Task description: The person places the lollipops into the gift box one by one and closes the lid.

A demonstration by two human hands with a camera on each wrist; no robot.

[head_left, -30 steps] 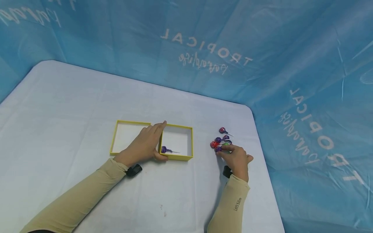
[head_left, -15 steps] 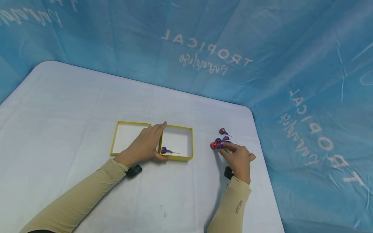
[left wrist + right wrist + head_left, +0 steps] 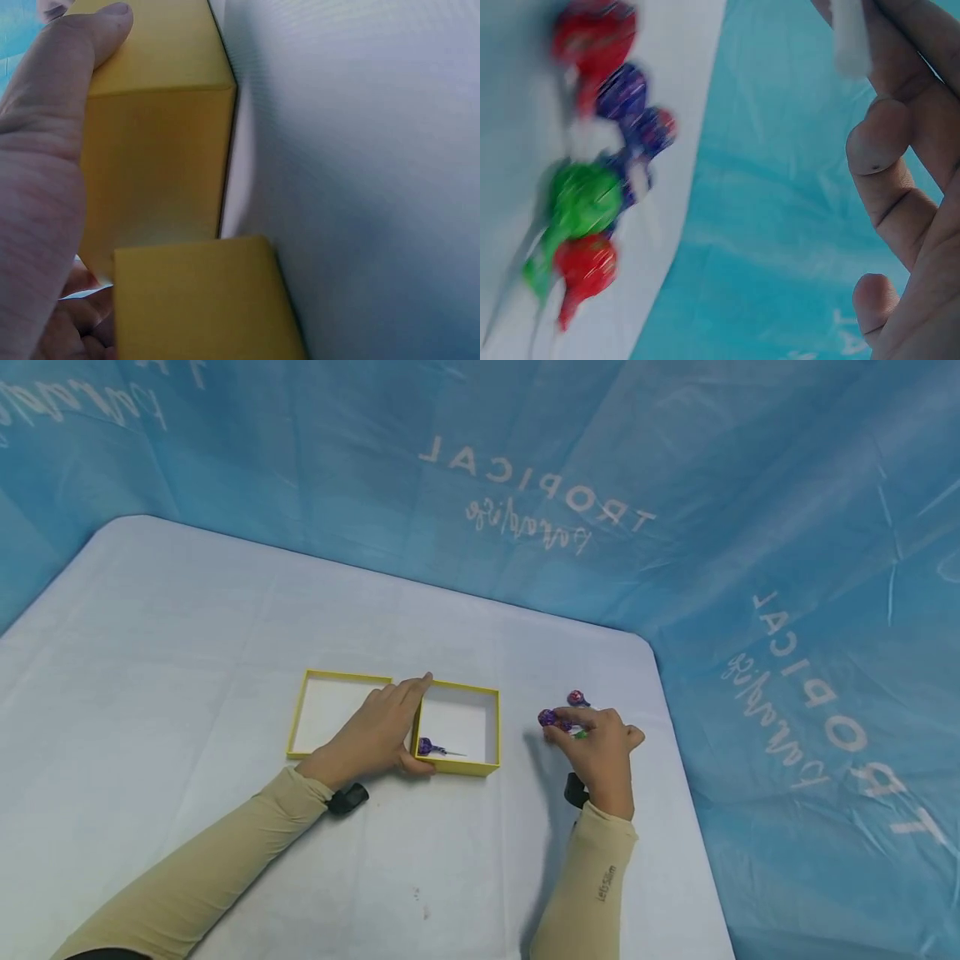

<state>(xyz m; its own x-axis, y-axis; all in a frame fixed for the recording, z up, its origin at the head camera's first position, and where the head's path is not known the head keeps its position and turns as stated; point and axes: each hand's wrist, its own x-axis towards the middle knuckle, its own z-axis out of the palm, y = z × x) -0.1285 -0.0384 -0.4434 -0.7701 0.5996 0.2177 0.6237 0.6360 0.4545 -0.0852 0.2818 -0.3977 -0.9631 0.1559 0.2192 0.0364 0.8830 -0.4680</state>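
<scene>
My left hand [image 3: 367,735] grips the left side of an open white-lined yellow box [image 3: 467,767]; its thumb lies on the near wall [image 3: 161,52] in the left wrist view. Inside the box, a purple-wrapped lollipop [image 3: 426,746] lies near the front left corner. My right hand [image 3: 606,760] pinches another purple-wrapped lollipop [image 3: 547,717] above the table, right of the box. In the right wrist view its pale stick [image 3: 850,45] shows by the fingers. Below are blurred lollipops: a green one [image 3: 585,196], red ones [image 3: 596,37] and purple ones [image 3: 622,91], mostly hidden by my hand in the head view.
The shallow yellow box lid [image 3: 330,702] lies to the left of the box, partly behind my left hand. One red and purple lollipop [image 3: 576,697] lies beyond my right hand. A white cloth [image 3: 300,593] covers the table, with blue printed curtains [image 3: 360,468] around it.
My right hand has lifted the purple lollipop off the pile and moved it left and up. My left hand stays on the box.
</scene>
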